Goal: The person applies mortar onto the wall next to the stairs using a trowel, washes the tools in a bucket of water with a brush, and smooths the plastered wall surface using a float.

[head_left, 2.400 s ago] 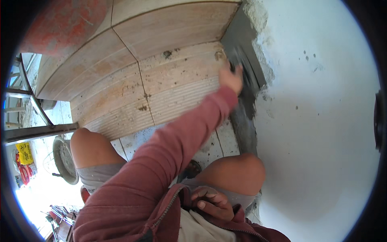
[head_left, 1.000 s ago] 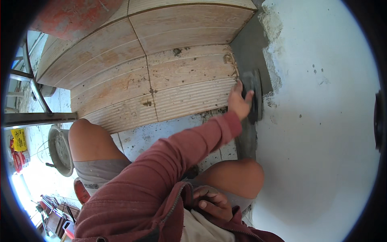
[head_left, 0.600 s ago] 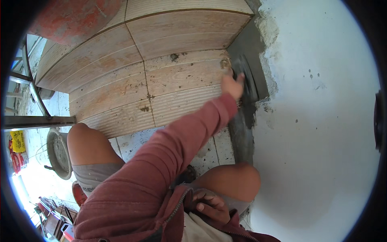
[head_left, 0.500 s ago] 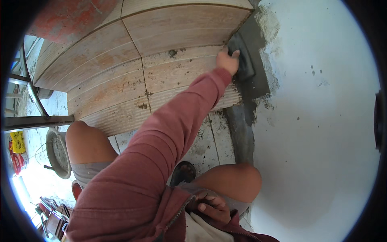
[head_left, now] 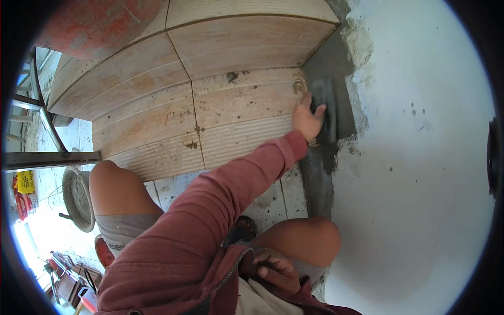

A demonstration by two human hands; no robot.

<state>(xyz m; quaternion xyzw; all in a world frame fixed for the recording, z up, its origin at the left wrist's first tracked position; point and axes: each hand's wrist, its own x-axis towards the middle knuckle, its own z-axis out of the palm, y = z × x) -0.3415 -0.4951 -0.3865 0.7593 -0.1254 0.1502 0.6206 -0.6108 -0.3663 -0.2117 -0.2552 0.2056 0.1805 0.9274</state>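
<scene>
"Float (head_left: pixel 326 107), flat and dark: where is it?"

"Against the grey mortar (head_left: pixel 331 60) on the wall (head_left: pixel 415 210), just past the right edge of the lower step (head_left: pixel 247 107). Outline smeared by motion blur."

"State of the 2 hands?"

"Left hand (head_left: pixel 307 118) on the float: fingers closed round its left side, gripping, thumb lying to the right. Handle hidden. Right hand (head_left: pixel 275 270) drawn in at the waist, by the open jacket (head_left: pixel 173 252), well apart from the float. Fingers curled; cannot tell whether they hold anything."

"Lower step itself?"

"Tan, wood-look tiles. 1 dark joint runs from back edge to front edge; ribbed band along the front. Dark mortar crumbs (head_left: pixel 191 145) beside that joint, near the front edge. Upper step (head_left: pixel 252 44) rises at the back edge; a scuffed red object (head_left: pixel 97 26) overlaps its left end, footing unclear."

"Floor (head_left: pixel 181 184)?"

"White tiles, dark specks. Bucket (head_left: pixel 79 199) of grey mix left of the left knee (head_left: pixel 107 176), near the front left corner of the lower step. Metal rail (head_left: pixel 52 159) ends just by that corner."
</scene>
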